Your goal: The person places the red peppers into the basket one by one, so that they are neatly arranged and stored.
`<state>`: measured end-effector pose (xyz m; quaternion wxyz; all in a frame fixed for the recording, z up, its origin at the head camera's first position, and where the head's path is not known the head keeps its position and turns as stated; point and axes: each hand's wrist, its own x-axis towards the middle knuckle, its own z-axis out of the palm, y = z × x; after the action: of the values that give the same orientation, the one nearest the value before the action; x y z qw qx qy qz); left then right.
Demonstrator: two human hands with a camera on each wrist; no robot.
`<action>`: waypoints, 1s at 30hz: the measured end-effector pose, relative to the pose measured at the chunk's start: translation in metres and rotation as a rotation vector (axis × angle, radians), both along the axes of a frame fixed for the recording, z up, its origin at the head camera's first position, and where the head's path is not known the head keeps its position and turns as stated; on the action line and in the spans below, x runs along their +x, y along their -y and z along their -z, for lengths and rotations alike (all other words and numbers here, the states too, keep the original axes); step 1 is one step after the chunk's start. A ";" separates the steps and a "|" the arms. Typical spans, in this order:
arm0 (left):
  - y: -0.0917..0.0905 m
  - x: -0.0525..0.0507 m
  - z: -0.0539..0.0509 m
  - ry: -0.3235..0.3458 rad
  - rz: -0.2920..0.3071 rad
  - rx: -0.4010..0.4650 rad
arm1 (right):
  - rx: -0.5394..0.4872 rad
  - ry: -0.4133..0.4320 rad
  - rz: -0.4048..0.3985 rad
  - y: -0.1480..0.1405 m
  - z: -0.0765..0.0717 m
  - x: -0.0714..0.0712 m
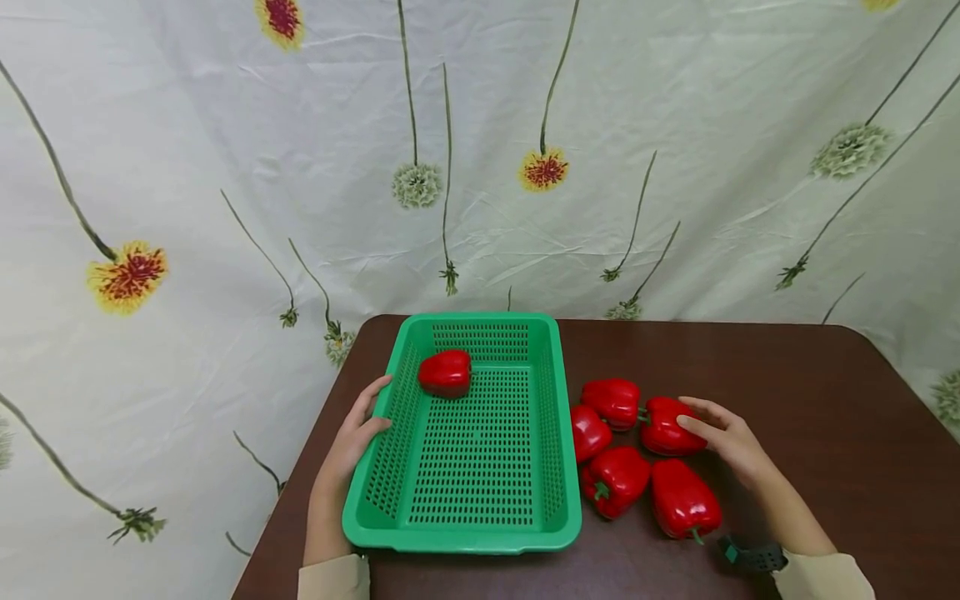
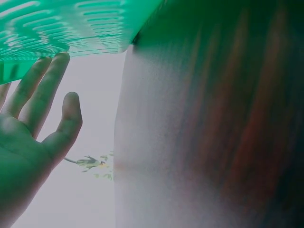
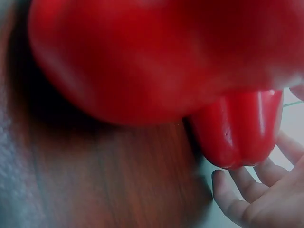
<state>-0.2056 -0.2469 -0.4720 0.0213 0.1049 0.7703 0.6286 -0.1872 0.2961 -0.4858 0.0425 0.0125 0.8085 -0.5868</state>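
Right hand (image 1: pixel 733 442): spread, at right end of glossy red bell pepper (image 1: pixel 666 429) | left hand (image 1: pixel 347 442): fingers extended, beside green perforated rectangular basket (image 1: pixel 461 541)

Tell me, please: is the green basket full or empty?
Nearly empty: only one red pepper lies in the green basket, toward its far end; most of the slotted floor shows.

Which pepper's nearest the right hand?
Outside the green basket, the farther red pepper of the rightmost two; in the head view, the right hand overlaps it and no other.
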 end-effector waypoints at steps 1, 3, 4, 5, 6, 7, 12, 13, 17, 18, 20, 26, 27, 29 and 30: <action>0.000 0.000 0.000 0.003 0.000 0.000 | 0.002 0.004 -0.003 0.001 0.001 0.000; 0.000 0.001 -0.001 0.005 -0.001 -0.002 | 0.002 0.014 -0.005 0.002 0.002 0.000; 0.000 0.001 -0.001 0.004 0.000 -0.003 | 0.003 0.020 -0.004 0.003 0.002 0.001; 0.000 0.001 -0.001 0.004 0.000 -0.005 | 0.005 0.023 -0.006 0.004 0.002 0.001; 0.000 0.001 -0.001 0.003 -0.001 -0.006 | 0.008 0.027 -0.006 0.005 0.002 0.001; 0.000 0.001 -0.001 0.000 -0.001 -0.008 | 0.014 0.028 -0.008 0.006 0.002 0.002; 0.001 0.000 0.000 0.006 0.001 -0.006 | 0.039 0.016 -0.037 0.010 0.001 0.004; 0.001 0.000 -0.001 0.010 0.002 -0.004 | 0.037 0.012 -0.042 0.011 0.001 0.005; 0.001 0.000 -0.001 0.015 -0.001 -0.003 | 0.009 -0.001 -0.056 0.012 0.002 0.006; 0.001 0.000 0.000 0.012 -0.001 -0.004 | 0.003 -0.003 -0.056 0.012 0.002 0.006; 0.001 0.000 0.000 0.005 -0.003 -0.010 | -0.007 -0.005 -0.055 0.013 0.003 0.006; 0.002 0.000 0.001 -0.002 -0.001 -0.011 | -0.012 -0.001 -0.032 0.016 0.003 0.007; 0.002 -0.001 0.001 -0.004 0.000 -0.009 | -0.014 0.000 -0.026 0.016 0.003 0.007; 0.001 -0.001 0.001 -0.001 0.003 0.000 | -0.025 0.000 -0.017 0.017 0.003 0.007; 0.001 -0.001 0.001 0.001 0.006 0.004 | -0.029 -0.001 -0.014 0.017 0.003 0.007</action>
<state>-0.2070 -0.2478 -0.4729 0.0233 0.1071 0.7687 0.6301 -0.1806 0.2789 -0.4893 0.0464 0.0060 0.8000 -0.5982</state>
